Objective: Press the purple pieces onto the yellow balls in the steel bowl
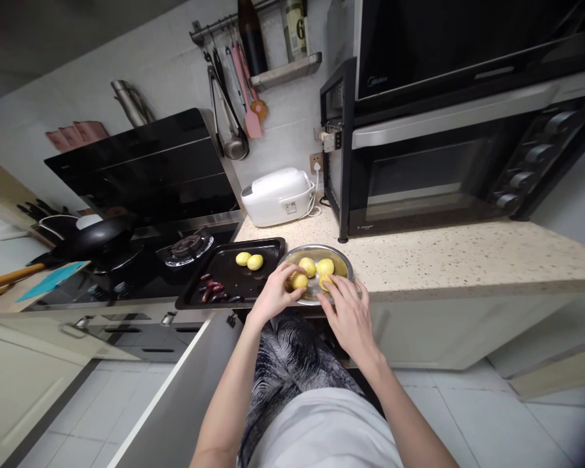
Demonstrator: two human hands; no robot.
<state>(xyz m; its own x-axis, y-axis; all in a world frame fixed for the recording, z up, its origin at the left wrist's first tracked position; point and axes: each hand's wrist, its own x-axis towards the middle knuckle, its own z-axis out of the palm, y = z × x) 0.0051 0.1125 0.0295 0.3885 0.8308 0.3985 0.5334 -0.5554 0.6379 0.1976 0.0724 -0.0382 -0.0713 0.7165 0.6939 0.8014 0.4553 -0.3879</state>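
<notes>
Several yellow lemons lie in a round metal plate (344,255) near the counter's front edge. My left hand (277,291) has its fingers curled round the lemon (299,281) at the plate's front left. At the front right, my right hand (347,312) has its fingers closed over another lemon (325,281), which they partly hide. Two more lemons sit behind, one left (307,266) and one right (325,266). Left of the plate is a black baking tray (224,260) with two lemons (248,260) and several dark red oval fruits (214,288).
Behind stands a white rice cooker (277,197). An oven (433,169) is at the right. A gas burner (186,247) and a black wok (95,239) are at the left. A cabinet door (175,390) stands open below the counter.
</notes>
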